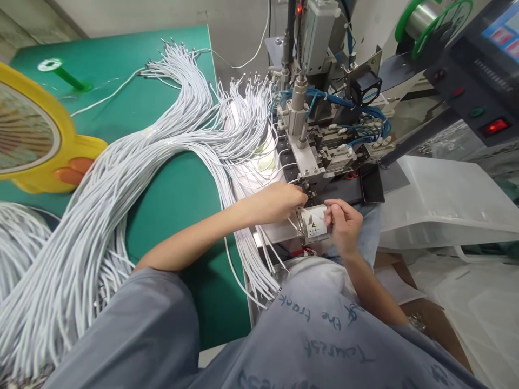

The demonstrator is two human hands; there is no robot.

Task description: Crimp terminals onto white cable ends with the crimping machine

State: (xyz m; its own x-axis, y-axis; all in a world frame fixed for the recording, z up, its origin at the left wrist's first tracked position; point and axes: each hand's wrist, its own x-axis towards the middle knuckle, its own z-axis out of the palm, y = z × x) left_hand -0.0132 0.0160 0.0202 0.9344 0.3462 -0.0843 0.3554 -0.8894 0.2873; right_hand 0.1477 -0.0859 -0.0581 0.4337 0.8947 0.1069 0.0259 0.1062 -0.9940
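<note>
My left hand (290,200) reaches across to the front of the soldering-type machine (302,135), its fingers curled closed near the machine's lower edge. What lies between those fingers is hidden. My right hand (344,221) is a little to the right, thumb and fingers drawn together in a pinch; anything held there is too small to make out. Between and below the hands sits a small cylinder with a white printed label (315,222). A large bundle of white cables (178,135) runs over the table, and several loose cable ends (259,270) hang in front of me.
A green table mat (174,200) lies under the cables. At the left stands a yellow fan-like object (77,146). A green-flanged wire spool (425,21) and a control panel (482,70) rise at the right, above a translucent white plastic bin (454,194).
</note>
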